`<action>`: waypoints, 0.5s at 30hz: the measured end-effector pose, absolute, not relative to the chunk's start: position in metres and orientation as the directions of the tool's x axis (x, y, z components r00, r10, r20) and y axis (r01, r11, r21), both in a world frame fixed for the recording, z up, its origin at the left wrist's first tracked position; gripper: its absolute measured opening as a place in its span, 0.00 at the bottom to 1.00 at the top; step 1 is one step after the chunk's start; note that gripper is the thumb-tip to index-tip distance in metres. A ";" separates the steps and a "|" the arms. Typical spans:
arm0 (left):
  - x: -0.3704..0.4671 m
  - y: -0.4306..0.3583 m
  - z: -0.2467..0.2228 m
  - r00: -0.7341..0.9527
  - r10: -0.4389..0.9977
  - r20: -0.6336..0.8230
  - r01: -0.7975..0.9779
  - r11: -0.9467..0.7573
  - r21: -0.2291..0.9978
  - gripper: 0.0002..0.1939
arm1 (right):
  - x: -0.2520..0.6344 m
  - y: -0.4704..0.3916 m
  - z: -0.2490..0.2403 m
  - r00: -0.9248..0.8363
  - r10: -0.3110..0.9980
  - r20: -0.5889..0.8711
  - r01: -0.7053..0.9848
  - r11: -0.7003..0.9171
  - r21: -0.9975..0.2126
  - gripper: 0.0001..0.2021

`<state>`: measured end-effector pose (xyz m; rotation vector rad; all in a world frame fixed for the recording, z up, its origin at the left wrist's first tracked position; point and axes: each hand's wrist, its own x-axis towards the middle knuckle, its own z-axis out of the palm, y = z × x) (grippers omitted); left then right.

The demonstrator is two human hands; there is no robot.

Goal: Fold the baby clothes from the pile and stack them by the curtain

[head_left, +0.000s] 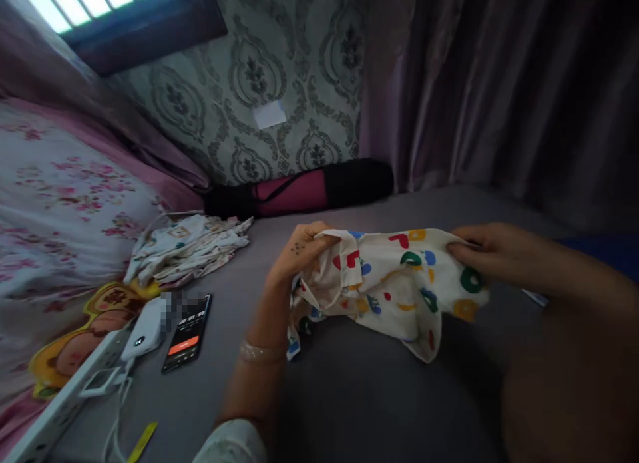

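A white garment [394, 283] with colourful printed shapes, perhaps a small shirt, is stretched sideways between my two hands. My left hand [302, 250] grips its left end near a collar-like or placket edge, fingers partly hidden behind the cloth. At the upper right edge, my right hand [479, 247] pinches the fabric between thumb and fingers. The lower part hangs in loose folds close to the grey bed sheet [349, 396]; whether it rests on the sheet I cannot tell.
Left of me lie a pile of printed clothes [194, 247], a phone [187, 333], a white power bank [144, 326] with cables, a power strip [64, 396] and a yellow strip [143, 442]. A black and magenta long bag [294, 191] lies along the wall. Curtains [449, 84] hang at right.
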<state>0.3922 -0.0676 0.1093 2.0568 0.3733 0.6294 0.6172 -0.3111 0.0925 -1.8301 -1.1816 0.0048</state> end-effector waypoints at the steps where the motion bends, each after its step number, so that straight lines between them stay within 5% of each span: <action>1: 0.399 -0.071 0.101 0.831 0.486 0.268 0.007 -0.492 0.871 0.08 | 0.629 -0.310 0.087 0.504 0.793 0.342 0.732 -0.182 -0.657 0.05; 5: 0.413 -0.075 0.084 0.876 0.419 0.238 -0.047 -0.416 0.908 0.12 | 0.637 -0.296 0.092 0.461 0.883 0.090 0.762 -0.341 -0.551 0.05; 15: 0.397 -0.068 0.088 0.920 0.368 0.134 -0.005 -0.331 0.944 0.17 | 0.570 -0.242 0.107 0.145 0.939 0.310 0.892 0.012 -0.453 0.23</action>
